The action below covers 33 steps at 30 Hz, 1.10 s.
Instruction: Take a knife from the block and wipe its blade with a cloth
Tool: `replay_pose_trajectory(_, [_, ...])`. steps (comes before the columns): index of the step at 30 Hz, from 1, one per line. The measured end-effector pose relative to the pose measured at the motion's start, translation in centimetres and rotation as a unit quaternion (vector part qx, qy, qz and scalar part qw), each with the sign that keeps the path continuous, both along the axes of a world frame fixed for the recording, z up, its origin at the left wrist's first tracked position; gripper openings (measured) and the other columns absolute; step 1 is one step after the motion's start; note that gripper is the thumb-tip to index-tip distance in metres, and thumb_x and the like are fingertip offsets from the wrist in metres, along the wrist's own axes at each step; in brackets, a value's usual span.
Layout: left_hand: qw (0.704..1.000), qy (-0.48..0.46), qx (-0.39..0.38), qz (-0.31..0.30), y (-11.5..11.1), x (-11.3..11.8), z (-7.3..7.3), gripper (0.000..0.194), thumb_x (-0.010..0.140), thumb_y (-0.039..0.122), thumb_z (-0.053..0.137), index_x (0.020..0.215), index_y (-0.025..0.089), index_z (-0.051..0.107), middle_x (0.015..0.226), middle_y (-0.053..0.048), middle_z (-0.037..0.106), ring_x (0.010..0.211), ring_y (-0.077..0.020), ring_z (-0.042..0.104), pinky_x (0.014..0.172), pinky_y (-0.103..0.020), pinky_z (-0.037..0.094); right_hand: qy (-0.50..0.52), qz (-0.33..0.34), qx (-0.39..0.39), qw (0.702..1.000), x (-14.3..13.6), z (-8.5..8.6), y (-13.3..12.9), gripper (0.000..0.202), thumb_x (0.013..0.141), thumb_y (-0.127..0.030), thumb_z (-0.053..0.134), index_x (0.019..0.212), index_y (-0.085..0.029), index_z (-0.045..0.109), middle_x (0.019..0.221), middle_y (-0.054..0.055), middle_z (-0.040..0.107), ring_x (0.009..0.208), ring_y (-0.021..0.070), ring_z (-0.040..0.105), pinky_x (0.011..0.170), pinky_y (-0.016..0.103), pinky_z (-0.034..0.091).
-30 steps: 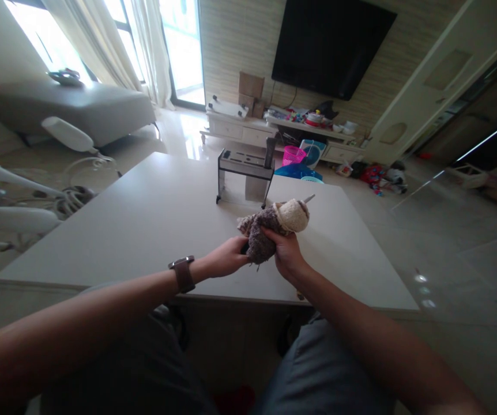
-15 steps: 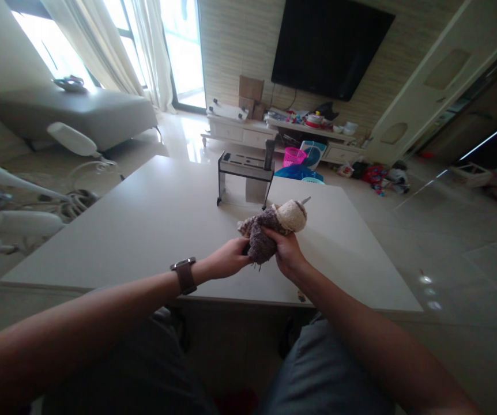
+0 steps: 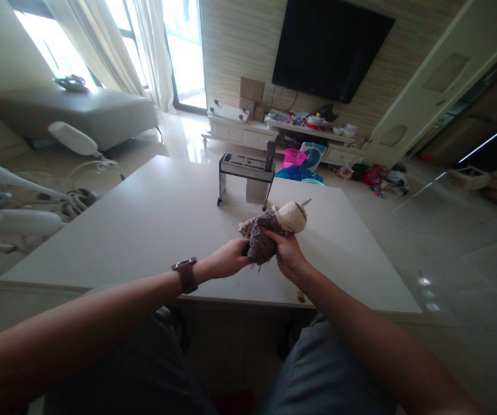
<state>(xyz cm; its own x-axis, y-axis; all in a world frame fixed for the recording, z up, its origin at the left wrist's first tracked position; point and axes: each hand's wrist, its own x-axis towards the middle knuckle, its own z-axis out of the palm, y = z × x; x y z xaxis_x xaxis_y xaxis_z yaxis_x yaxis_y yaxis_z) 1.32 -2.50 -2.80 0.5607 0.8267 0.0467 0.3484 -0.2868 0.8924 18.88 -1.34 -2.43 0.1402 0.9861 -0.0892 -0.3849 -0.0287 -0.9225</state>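
Head view: at the centre of the frame both hands meet over the near part of the pale bench (image 3: 145, 225). The left hand (image 3: 228, 259), with a brown watch (image 3: 184, 274) on its wrist, closes its grip on a dark handle end that shows just left of the cloth; the rest of that thing is hidden. The right hand (image 3: 287, 253) wraps its grip round a fuzzy cloth (image 3: 270, 230), brown-grey at its lower left and cream at its upper right. The cloth is bunched about a knife (image 3: 305, 202), of which only a thin grey tip shows, sticking out past the cream end. The long axis of knife and cloth runs from lower left to upper right of the frame, the tip pointing up and right, away from the person. The bundle is held just above the bench; whether it touches the top cannot be told.

Behind it, toward the upper middle, a knife rack (image 3: 244, 173) stands on the bench, with one dark handle (image 3: 270, 154) upright at its right end.
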Motion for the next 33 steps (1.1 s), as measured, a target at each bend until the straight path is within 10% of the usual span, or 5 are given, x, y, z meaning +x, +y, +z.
replay_pose_trajectory(33, [1.000, 0.009, 0.007, 0.002, -0.06, -0.18, 0.37, 0.030, 0.088, 0.035, 0.064, 0.102, 0.013, 0.078, 0.102, -0.010, 0.081, 0.092, -0.0254, 0.072, 0.081, -0.031, 0.055, 0.004, 0.006, -0.009, 1.000, 0.08, -0.44, 0.26, 0.055, 0.054, -0.024, 0.095, 0.105, -0.019, 0.074, 0.111, 0.004, 0.082, 0.108, 0.0243, 0.076, 0.105, 0.040, 0.060])
